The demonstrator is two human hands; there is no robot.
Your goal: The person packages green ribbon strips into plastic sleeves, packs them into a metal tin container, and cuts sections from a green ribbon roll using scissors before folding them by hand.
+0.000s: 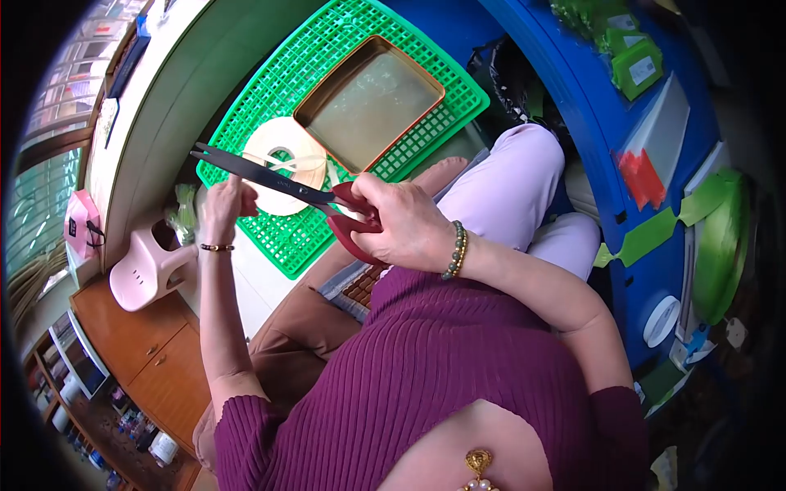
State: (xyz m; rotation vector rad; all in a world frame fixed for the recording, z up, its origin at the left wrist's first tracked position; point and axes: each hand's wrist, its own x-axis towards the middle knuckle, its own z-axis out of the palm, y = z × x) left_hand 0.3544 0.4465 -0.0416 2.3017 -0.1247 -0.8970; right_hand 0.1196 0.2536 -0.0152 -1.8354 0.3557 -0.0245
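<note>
My right hand [409,222] grips the dark red handles of large scissors [266,177]. Their long black blades point left, slightly apart at the tips. Just below the blades, my left hand [219,211] has its fingers curled together; what they hold, if anything, is hidden. Behind the scissors, a cream-white roll [309,154] with a round centre hole lies on a green plastic grid [286,244]. Pale strips cross over the roll's hole. Beside it sits a rectangular metal tray [372,102] with an orange-brown rim.
A pink stool [139,274] stands at left, near a wooden cabinet [160,352]. At right, a blue surface [598,90] bears green packets [637,67] and a red piece [642,178]. My legs [516,176] are beyond my right forearm.
</note>
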